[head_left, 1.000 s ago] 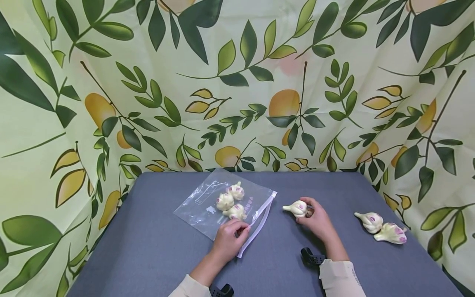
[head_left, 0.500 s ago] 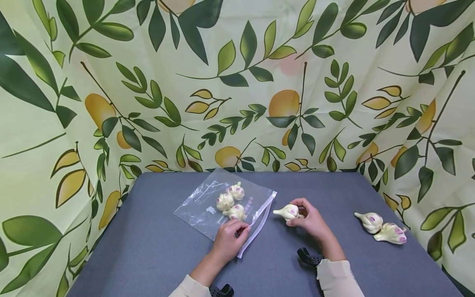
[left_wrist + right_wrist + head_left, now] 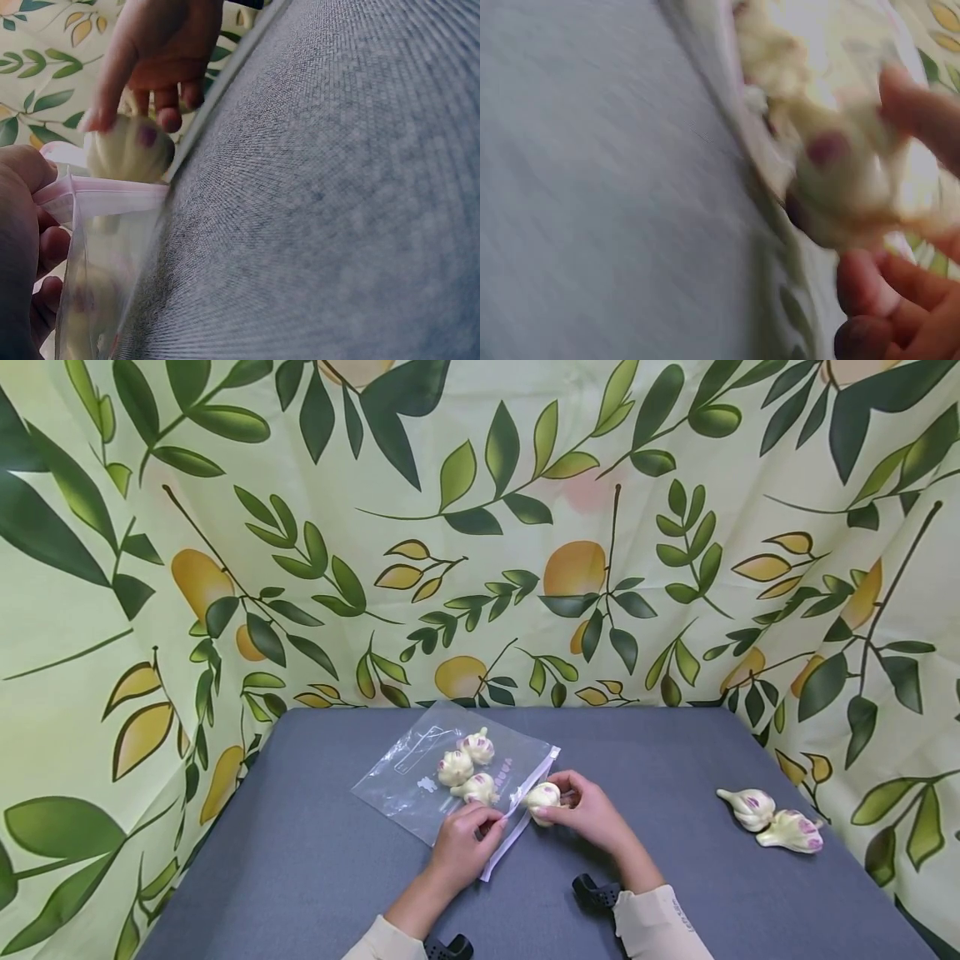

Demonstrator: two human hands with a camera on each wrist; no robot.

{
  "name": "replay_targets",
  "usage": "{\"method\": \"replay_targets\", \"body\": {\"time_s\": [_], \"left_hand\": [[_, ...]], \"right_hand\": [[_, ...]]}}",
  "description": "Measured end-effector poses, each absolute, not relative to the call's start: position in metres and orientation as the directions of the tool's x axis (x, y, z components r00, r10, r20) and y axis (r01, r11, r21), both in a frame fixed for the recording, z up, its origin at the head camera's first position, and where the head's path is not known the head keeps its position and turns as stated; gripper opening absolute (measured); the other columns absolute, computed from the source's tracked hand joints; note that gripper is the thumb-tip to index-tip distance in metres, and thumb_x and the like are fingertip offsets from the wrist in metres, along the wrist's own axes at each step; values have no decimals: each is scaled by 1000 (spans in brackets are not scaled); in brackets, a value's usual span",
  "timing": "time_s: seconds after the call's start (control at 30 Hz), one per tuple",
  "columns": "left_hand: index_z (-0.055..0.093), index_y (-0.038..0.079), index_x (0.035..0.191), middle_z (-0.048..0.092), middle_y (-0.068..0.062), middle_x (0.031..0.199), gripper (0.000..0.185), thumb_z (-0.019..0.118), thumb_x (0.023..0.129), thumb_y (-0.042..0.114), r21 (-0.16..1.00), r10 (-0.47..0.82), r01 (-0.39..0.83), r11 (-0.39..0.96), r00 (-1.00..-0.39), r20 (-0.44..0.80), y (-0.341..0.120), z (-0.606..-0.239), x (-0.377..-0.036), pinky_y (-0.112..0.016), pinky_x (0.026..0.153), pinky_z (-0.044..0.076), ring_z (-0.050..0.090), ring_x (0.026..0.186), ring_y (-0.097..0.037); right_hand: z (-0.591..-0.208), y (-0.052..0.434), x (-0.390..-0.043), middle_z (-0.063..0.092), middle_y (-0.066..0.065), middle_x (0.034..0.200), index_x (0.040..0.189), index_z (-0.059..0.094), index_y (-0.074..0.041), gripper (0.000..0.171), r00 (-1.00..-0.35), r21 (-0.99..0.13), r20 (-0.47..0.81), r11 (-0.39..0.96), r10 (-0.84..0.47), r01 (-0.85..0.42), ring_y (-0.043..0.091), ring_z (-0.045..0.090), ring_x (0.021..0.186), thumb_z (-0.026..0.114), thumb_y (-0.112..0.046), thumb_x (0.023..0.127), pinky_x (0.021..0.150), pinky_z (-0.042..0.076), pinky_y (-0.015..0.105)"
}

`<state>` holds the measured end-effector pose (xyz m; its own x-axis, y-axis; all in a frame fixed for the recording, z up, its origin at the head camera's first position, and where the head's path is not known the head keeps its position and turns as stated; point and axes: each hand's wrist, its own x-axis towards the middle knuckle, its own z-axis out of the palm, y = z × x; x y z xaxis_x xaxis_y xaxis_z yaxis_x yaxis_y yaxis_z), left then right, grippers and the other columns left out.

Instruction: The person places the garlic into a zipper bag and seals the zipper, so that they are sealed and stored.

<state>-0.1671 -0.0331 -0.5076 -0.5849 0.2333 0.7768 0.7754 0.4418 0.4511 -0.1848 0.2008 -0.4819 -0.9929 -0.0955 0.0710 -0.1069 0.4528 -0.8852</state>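
Clear zip bag [image 3: 450,768] lies on the grey table [image 3: 675,877] with three garlic bulbs [image 3: 467,768] inside. Left hand [image 3: 463,842] pinches the bag's near lip, holding the mouth open. Right hand [image 3: 585,810] grips a fourth bulb [image 3: 542,797] in curled fingers, at the bag's mouth, not yet inside. Two bulbs [image 3: 772,820] lie well to the bag's right, unbagged; judged roughly half done

The right hand [image 3: 588,810] has carried the pale cream garlic bulb with purple blotches [image 3: 542,797] across the grey table [image 3: 675,877] toward 9 o'clock. A second ago the bulb was well apart from the clear plastic zip bag [image 3: 420,777]. Now it is at the bag's open mouth, just beside the left hand [image 3: 465,839]. The right forearm and its pale sleeve [image 3: 652,927] have shifted the same way.
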Motion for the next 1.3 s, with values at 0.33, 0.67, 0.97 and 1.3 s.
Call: {"method": "replay_targets", "body": {"time_s": [0.33,0.67,0.97,1.3], "left_hand": [[72,12,83,65,6,75,8,77,80,7,462,229,763,451,-600,767,-33,-508,-166,-10,61,43,53,64,-2],[72,13,82,64,7,75,10,78,79,6,458,228,761,460,-599,767,-33,-510,-167,-10,61,42,53,64,0],[72,13,82,64,7,75,9,78,79,7,457,228,763,457,-597,769,-33,-510,-168,-9,61,42,53,65,-1],[72,12,82,62,7,74,7,76,81,7,458,229,769,447,-593,772,-33,-510,-168,-9,60,42,54,62,-4]], "right_hand": [[-487,162,-180,61,12,113,123,63,-8,67,-982,-803,129,596,135,-23,19,58,81,91,-31,66,68,47,31],[-489,155,-178,58,16,109,125,61,0,55,-992,-887,70,461,102,-15,12,60,58,82,-20,78,50,51,26],[-493,149,-180,63,7,82,97,64,-4,32,-976,-895,150,442,159,-65,9,59,62,84,-14,74,55,48,22],[-496,142,-182,60,7,78,101,71,-4,22,-965,-827,259,524,38,-201,3,45,50,75,-7,79,47,39,22]]}}
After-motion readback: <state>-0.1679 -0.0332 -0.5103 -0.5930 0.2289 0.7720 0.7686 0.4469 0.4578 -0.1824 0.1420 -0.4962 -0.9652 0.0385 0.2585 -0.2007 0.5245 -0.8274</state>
